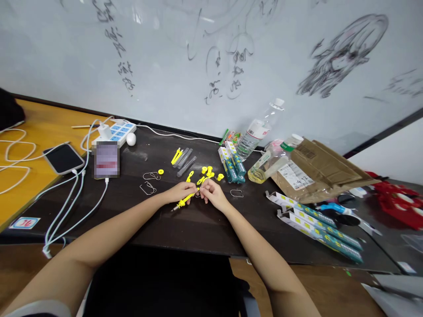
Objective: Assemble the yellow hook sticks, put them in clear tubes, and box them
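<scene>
My left hand (183, 192) is closed around a yellow pen-like tool (182, 203) with a thin metal tip that points down to the left. Close to its upper end, my right hand (211, 192) has its fingers pinched together; what they hold is too small to make out. Just beyond both hands lie small yellow plastic parts (209, 171). Clear tubes (187, 166) and thin yellow sticks (177, 156) lie farther back. Bent metal wire pieces (148, 188) are on the left, beside a yellow ring (161, 171), and another wire piece (236, 193) is on the right.
Narrow boxes (232, 163) stand behind on the right, with two bottles (253, 138) and a brown parcel (307, 169). More long boxes (322, 231) lie at right. Phones (64, 158), white cables and a power strip (121, 132) occupy the left of the dark table (211, 235).
</scene>
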Demonstrator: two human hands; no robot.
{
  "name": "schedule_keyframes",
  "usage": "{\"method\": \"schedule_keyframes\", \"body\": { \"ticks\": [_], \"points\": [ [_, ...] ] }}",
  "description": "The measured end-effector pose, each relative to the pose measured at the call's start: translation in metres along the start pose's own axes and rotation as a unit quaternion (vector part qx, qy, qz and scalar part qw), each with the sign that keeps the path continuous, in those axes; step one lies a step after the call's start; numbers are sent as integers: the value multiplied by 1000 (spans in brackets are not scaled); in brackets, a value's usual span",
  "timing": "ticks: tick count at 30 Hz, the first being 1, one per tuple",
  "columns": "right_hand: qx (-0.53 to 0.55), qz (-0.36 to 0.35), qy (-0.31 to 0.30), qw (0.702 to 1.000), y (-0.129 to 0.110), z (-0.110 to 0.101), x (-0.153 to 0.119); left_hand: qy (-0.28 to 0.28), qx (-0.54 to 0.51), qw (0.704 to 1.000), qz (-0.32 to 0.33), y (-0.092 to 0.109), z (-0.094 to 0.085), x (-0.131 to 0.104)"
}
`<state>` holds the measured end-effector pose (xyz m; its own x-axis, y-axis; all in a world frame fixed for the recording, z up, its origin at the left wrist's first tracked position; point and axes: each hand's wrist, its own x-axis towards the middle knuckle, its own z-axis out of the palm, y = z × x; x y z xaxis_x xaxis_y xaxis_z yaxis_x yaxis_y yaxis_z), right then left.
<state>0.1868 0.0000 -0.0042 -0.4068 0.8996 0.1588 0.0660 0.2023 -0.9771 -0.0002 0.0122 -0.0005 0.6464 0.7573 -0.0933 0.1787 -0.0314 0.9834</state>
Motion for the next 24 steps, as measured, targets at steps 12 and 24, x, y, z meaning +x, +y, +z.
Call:
{"method": "schedule_keyframes", "body": {
  "ticks": [12,24],
  "points": [
    [-145,-49,-18,988,1,-3,-2,16,-56,998,-8,1,3,2],
    [-213,-62,0,975,-9,-10,-5,86,137,979,124,-2,1,3]
  ]
}}
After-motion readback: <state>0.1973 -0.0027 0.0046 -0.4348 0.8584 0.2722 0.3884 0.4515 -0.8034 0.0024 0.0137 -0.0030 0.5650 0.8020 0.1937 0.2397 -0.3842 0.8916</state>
